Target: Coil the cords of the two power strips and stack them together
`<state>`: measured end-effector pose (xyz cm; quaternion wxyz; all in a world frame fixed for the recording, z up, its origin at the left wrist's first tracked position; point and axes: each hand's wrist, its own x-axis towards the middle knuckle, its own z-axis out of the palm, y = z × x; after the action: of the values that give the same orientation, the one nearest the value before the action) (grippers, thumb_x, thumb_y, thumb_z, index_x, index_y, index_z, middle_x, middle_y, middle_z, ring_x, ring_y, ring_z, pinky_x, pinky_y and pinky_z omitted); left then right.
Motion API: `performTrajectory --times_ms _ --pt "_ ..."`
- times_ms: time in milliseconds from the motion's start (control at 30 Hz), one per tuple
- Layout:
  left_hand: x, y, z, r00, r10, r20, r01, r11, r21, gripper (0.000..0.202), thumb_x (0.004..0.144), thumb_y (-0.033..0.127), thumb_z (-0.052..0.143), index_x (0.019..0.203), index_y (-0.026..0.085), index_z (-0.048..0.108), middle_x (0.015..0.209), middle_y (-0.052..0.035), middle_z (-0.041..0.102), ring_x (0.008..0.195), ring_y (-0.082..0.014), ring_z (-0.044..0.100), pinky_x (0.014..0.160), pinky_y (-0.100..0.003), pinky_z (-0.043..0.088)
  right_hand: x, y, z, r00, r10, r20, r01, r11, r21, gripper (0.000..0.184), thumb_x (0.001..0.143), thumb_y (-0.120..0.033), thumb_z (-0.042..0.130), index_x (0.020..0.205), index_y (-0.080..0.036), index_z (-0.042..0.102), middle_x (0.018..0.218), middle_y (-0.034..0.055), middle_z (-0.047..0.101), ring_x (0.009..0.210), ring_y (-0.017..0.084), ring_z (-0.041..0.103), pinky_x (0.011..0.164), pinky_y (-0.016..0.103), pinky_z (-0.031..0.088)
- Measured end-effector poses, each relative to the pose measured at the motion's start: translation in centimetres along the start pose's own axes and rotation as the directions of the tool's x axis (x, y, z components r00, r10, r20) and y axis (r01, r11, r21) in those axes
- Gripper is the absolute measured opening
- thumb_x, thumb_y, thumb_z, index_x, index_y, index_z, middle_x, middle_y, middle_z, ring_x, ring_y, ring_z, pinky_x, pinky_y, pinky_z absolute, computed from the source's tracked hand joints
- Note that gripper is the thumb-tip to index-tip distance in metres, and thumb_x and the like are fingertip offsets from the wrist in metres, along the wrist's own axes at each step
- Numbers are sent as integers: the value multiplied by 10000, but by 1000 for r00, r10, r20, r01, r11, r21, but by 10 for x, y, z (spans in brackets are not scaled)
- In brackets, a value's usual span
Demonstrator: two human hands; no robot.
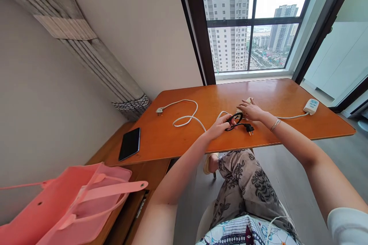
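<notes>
A pink bag (86, 199) sits at the seated person's 9 o'clock, a black tablet (129, 144) at 10. At 12, the left hand (222, 127) curls closed round a looped black cable (240, 115), whose plug (248, 128) points to 4. The right hand (250, 111), fingers loosely spread, covers a pale object (249, 100); I can't tell whether it grips. At 1 on the table (276, 93) lies a white socket block (311, 106).

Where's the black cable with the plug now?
In the head view, right of centre, the black cable is looped in the person's left hand, over the orange-brown wooden table near its front edge, beside the right hand.
</notes>
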<state>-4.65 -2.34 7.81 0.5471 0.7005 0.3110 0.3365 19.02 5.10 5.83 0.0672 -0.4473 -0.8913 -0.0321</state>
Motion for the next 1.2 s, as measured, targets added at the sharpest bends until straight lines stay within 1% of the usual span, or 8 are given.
performTrajectory --times_ms 167,300,467,700,867,1000,1067,1200 --pt "-5 -5 -10 941 211 -266 -210 977 32 392 617 283 751 806 226 412 742 45 512 674 -99 513 659 -247 451 -3 4 -8 995 14 -99 -20 998 -59 365 930 -291 590 1283 -209 621 1230 139 615 1126 278 604 1187 539 251" --pt "-7 -3 -15 780 323 -535 -283 946 159 423 656 322 807 921 245 486 816 33 521 683 -93 520 641 -233 466 -27 8 -23 977 46 -209 -52 998 -23 398 953 -376 571 1318 -220 596 1209 134 609 1048 276 605 971 404 465" --pt "-8 9 -35 599 295 -744 -463 886 -22 428 818 591 663 1047 256 528 1104 -42 619 791 -139 651 707 -284 549 -71 10 -36 971 92 -222 -108 992 -62 427 972 -394 523 1359 -222 577 1215 137 607 1032 284 613 895 377 479" --pt "-26 29 -106 584 -89 -807 -430 809 -401 385 966 520 470 783 194 563 682 -21 628 606 -128 629 616 -245 532 -147 54 -53 850 458 -261 -498 860 -113 431 952 -378 498 1348 -237 594 1245 152 602 1076 327 592 856 415 479" --pt "-56 43 -158 476 -326 -817 -490 672 -554 464 1044 323 224 674 191 471 473 53 398 364 -54 396 401 -151 361 -219 111 -57 608 717 -342 -785 609 -118 441 940 -412 491 1318 -220 611 1251 195 611 1054 358 599 761 441 488" --pt "-67 42 -178 538 -453 -711 -372 630 -682 496 1057 329 165 700 183 476 494 58 372 328 -32 316 354 -123 323 -268 144 -52 445 848 -289 -896 415 -160 414 913 -406 511 1276 -259 646 1223 213 623 987 351 624 644 418 456" --pt "-66 39 -177 583 -499 -642 -284 615 -736 487 1053 371 190 745 174 512 542 33 439 346 -31 353 345 -122 344 -279 149 -50 450 865 -220 -890 415 -187 397 900 -391 521 1256 -288 660 1254 202 620 950 328 638 630 411 448" --pt "-61 30 -168 618 -547 -565 -221 568 -793 393 1027 322 258 823 156 550 583 10 491 371 -38 394 327 -122 367 -278 145 -48 576 810 -112 -800 530 -281 347 863 -244 503 1124 -305 725 1266 183 638 997 320 647 726 432 469"
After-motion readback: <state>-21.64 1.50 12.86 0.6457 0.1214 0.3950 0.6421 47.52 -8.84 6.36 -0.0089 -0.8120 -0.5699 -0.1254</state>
